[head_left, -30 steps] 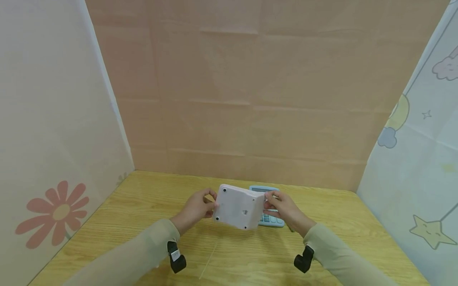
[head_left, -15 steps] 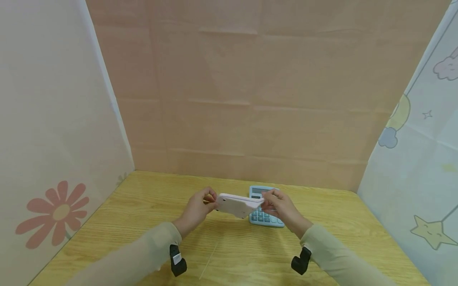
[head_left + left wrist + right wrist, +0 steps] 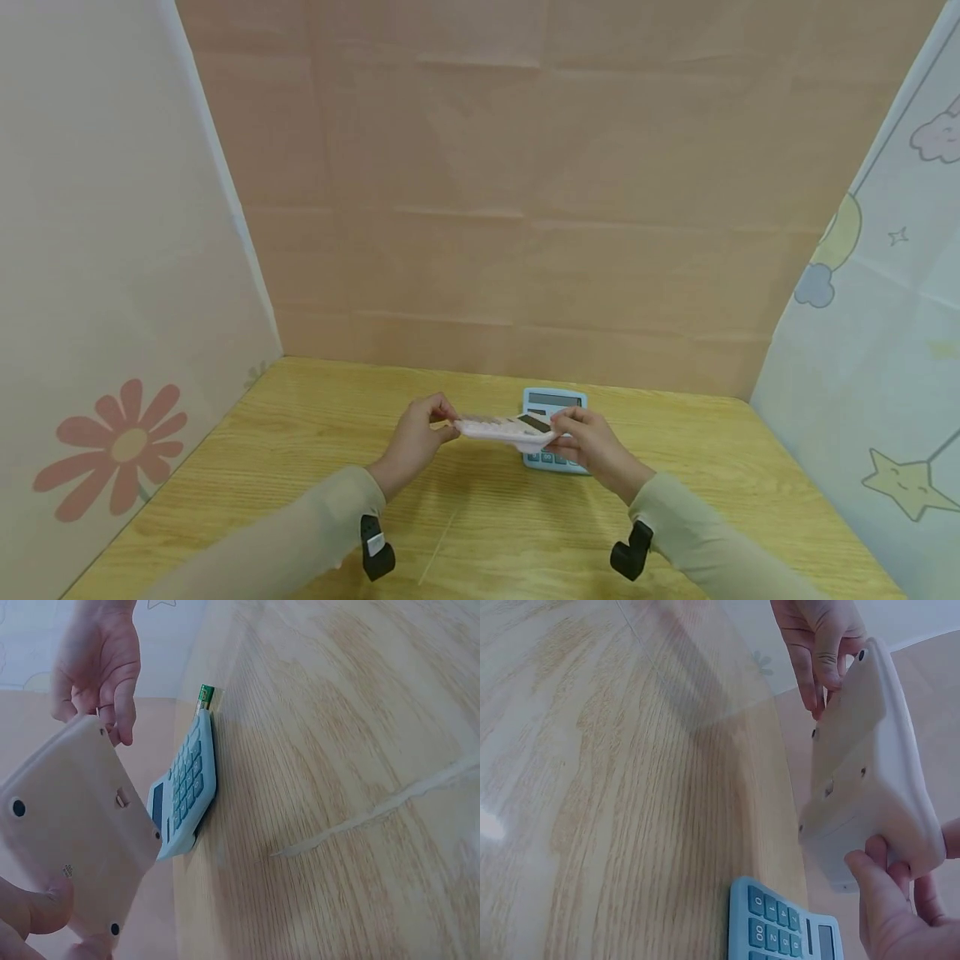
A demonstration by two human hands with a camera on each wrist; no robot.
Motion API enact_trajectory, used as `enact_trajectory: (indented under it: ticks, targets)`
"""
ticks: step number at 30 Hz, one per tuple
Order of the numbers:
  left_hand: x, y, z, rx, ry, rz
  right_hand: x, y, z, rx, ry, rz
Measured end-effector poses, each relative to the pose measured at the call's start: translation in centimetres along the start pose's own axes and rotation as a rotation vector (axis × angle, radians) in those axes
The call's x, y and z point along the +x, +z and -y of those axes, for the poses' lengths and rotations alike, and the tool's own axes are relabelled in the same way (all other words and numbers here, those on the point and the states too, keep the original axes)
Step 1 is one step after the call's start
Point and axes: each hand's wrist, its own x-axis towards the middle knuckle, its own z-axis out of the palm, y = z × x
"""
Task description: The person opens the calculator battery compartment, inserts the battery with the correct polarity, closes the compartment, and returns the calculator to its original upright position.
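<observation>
A person in pale sleeves lifted a pink calculator (image 3: 495, 430) clear of a wood-grain bench (image 3: 322, 417), the left hand (image 3: 416, 432) keeping its grip pinched on one end while the right hand (image 3: 598, 448) had its grip closed on the end with the dark display. Dark round feet dotted the calculator's underside in both wrist views. A blue calculator (image 3: 555, 400) lay on the bench beyond, partly hidden in the head view, and a small green object (image 3: 205, 696) sat near its keypad end.
</observation>
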Motion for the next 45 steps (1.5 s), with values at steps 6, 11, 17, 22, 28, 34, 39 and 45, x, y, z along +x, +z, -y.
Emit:
enact_trajectory:
  ticks: [6,11,17,22,28,34,39,45]
  targets:
    - [0.0,0.2,0.1,-0.066,-0.066,0.014,0.1,0.3,-0.6,0.008,-0.002,-0.027]
    - [0.0,0.4,0.4,-0.164,-0.12,0.005,0.3,0.4,-1.0,-0.008,-0.008,-0.045]
    - [0.2,0.6,0.6,-0.253,-0.18,-0.028,0.3,0.2,-1.1,-0.029,-0.017,-0.036]
    - [0.3,0.6,0.5,-0.267,-0.24,-0.033,0.3,0.3,-1.2,-0.021,-0.015,-0.041]
    - [0.5,0.8,0.3,-0.346,-0.32,-0.048,0.5,0.4,-1.3,-0.02,-0.01,-0.061]
    - [1.2,1.1,0.3,-0.453,-0.397,-0.102,0.4,0.4,-1.4,-0.018,-0.013,-0.061]
    - [1.8,0.8,0.7,-0.466,-0.458,-0.098,0.3,0.5,-1.5,-0.025,-0.015,-0.054]
    - [1.8,0.4,0.7,-0.472,-0.47,-0.053,0.3,0.6,-1.7,-0.03,-0.02,-0.039]
